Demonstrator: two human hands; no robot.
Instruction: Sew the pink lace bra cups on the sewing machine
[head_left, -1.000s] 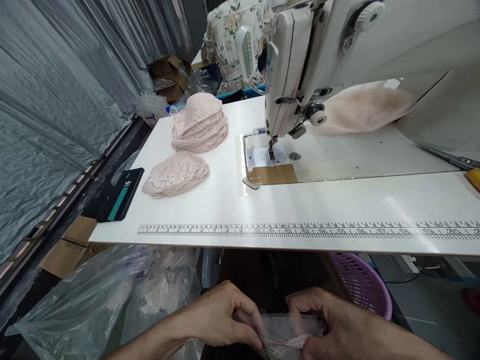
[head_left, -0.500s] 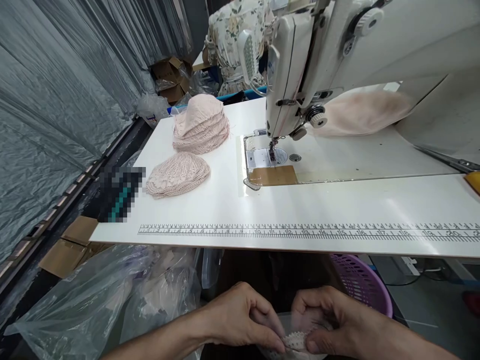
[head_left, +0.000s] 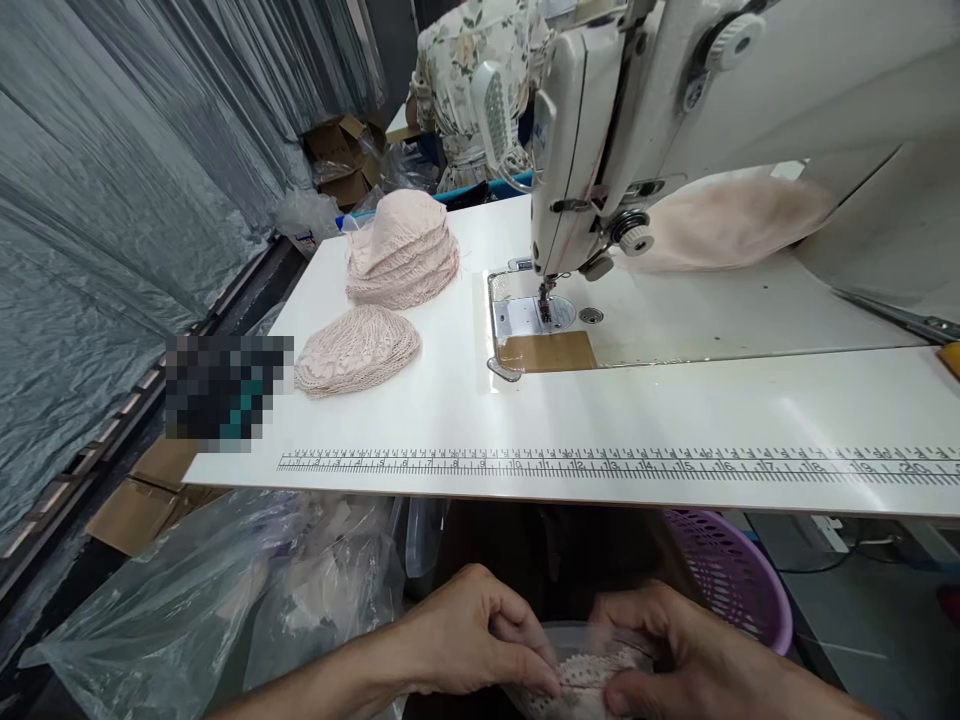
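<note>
Below the table's front edge, my left hand and my right hand pinch a pale pink piece of lace fabric between them. A seam line crosses the lace, and sheer material shows behind it. The lower part of the piece is cut off by the frame. On the table's left side lie two stacks of pink lace cups: a taller stack behind and a flatter stack in front. The sewing machine stands beyond my hands, with no fabric under its presser foot.
A ruler strip runs along the white table's front edge. Scissors lie at the right, and pink fabric lies behind the machine head. A purple basket and plastic bags are below. Someone in a floral top is opposite.
My hands have drawn slightly apart, and more of the lace and its seam shows between them. The stacks and the machine have not moved.
</note>
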